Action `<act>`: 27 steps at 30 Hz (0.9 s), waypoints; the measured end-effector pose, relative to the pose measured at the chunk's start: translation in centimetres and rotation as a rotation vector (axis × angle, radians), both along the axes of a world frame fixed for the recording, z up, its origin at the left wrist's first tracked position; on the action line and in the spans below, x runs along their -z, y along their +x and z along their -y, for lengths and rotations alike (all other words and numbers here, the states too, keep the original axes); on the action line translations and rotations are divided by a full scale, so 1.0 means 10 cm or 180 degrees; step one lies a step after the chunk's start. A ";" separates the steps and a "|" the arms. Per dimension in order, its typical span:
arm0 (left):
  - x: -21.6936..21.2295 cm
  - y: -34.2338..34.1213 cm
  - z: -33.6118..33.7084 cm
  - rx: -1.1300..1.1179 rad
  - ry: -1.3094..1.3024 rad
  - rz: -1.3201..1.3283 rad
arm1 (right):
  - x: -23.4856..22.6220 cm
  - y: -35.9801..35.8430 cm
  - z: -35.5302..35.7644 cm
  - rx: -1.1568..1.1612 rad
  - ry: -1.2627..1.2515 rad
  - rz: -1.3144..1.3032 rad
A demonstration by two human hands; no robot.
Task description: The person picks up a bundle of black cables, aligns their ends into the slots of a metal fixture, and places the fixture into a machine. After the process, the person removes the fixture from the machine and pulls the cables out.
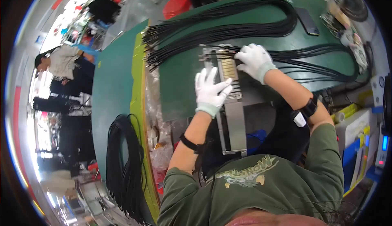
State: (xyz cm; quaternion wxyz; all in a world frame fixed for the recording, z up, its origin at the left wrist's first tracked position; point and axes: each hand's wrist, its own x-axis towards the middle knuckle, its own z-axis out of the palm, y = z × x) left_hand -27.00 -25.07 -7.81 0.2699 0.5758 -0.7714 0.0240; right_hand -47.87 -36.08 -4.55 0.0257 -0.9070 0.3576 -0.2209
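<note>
A metal fixture (234, 122) with a row of brass-coloured blocks (229, 69) reaches from the green table toward my lap. Several black cable ends lie across its upper part. My left hand (211, 90), in a white glove, rests at the fixture's left side with fingers spread; its thumb and forefinger reach over the blocks. On the right side, my gloved right hand (255, 62) has its fingers bent and closed on black cables (304, 53) at the block row's far end. These cables run off to the right in a loop. The fingertips partly hide the cable ends.
A long bundle of black cables (228, 31) curves across the table's far side, beside a dark phone (306, 21). Another looped bundle (122, 160) hangs at the left, by a yellow-green edge (138, 91). A red bucket (177, 7) stands beyond. Another person (67, 66) is far left.
</note>
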 end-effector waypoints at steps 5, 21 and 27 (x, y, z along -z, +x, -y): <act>0.07 -0.15 0.03 -0.0023 -0.0033 -0.0272 | 0.17 -0.08 0.20 0.0546 -0.0110 -0.0591; 0.01 -0.02 0.03 -0.0914 -0.0277 -0.2166 | -0.07 -0.37 0.23 -0.0538 0.0668 -0.0081; 0.08 0.03 0.05 -0.0769 -0.0585 -0.1067 | 0.00 -0.26 0.12 -0.0676 0.0572 -0.0159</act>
